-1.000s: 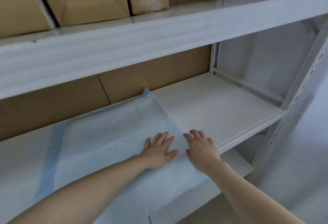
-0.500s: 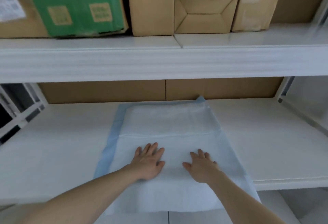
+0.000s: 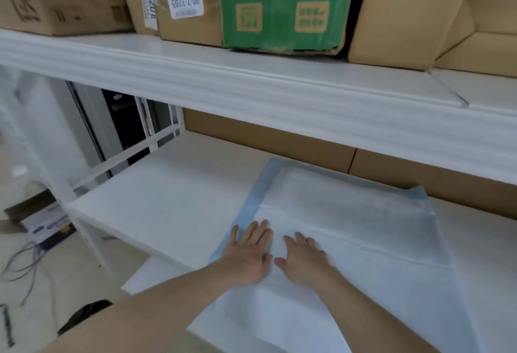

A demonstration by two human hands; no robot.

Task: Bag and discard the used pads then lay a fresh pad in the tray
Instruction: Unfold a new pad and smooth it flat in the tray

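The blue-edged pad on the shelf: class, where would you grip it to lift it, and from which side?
Probably pinch the pad at its near edge, coming from the front: it lies flat and overhangs the shelf there.

Reached in from the lower left and lower right of the frame on bare forearms, left hand and right hand side by side just below centre, palms down, fingers straight and slightly spread.
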